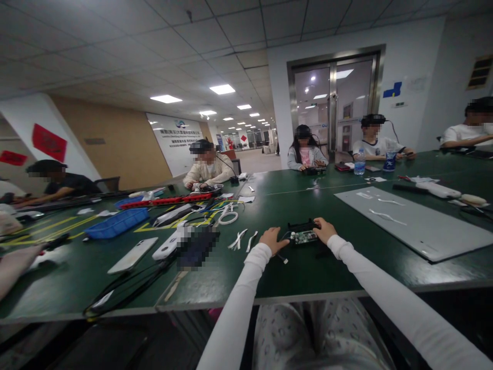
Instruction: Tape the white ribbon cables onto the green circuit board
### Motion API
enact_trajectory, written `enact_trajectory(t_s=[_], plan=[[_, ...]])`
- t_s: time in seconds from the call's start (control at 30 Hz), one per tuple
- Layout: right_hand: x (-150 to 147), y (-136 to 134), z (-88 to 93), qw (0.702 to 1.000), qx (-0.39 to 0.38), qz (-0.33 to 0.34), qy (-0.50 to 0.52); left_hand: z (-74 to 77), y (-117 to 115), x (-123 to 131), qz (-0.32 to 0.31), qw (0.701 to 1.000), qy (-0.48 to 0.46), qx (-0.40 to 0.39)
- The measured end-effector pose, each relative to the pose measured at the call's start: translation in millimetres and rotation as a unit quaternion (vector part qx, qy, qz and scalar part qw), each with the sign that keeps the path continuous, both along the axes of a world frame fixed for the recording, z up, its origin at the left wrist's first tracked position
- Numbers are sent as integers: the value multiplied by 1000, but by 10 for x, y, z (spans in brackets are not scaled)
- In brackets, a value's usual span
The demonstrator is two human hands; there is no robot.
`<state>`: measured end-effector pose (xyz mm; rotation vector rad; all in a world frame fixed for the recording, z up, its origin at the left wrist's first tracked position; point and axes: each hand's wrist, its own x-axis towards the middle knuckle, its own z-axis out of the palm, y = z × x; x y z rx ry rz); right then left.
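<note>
Both of my arms in white sleeves reach out over the green table (pixel 308 272). My left hand (pixel 272 239) and my right hand (pixel 324 229) hold the two ends of a small green circuit board (pixel 303 237), fingers curled on it. A black open casing (pixel 302 225) lies just behind the board, touching it. A thin wire with a white plug (pixel 284 260) trails from below my left hand. Several white cable ties (pixel 242 239) lie on the table to the left of my left hand.
A grey mat (pixel 416 226) with white ties covers the table at right. To the left lie a phone (pixel 133 255), a white power strip (pixel 169 244), a blue tray (pixel 115 224) and a red power strip (pixel 165 201). Several people sit around the table; a water bottle (pixel 359 161) stands far back.
</note>
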<state>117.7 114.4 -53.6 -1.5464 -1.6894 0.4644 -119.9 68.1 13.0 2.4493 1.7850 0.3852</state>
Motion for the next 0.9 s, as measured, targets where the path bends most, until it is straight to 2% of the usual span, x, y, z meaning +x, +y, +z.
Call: enact_trajectory(t_s=[0.07, 0.13, 0.27, 0.53, 0.7, 0.8, 0.9], plan=[[7, 5, 3, 1000, 8, -5, -21, -65, 84, 106, -24, 999, -10, -32], [31, 18, 8, 999, 15, -19, -39, -140, 131, 174, -20, 999, -12, -48], [155, 57, 22, 996, 13, -67, -64, -263, 131, 222, -17, 1000, -16, -20], [674, 105, 40, 978, -18, -181, -97, -247, 31, 205, -42, 999, -15, -6], [1315, 143, 70, 957, -17, -263, -124, -235, 16, 213, -44, 999, -19, 5], [1864, 127, 55, 934, -24, -331, -134, -235, 14, 217, -46, 998, -30, 12], [2451, 21, -33, 904, -47, -401, -141, -216, 1, 221, -49, 998, -46, 15]])
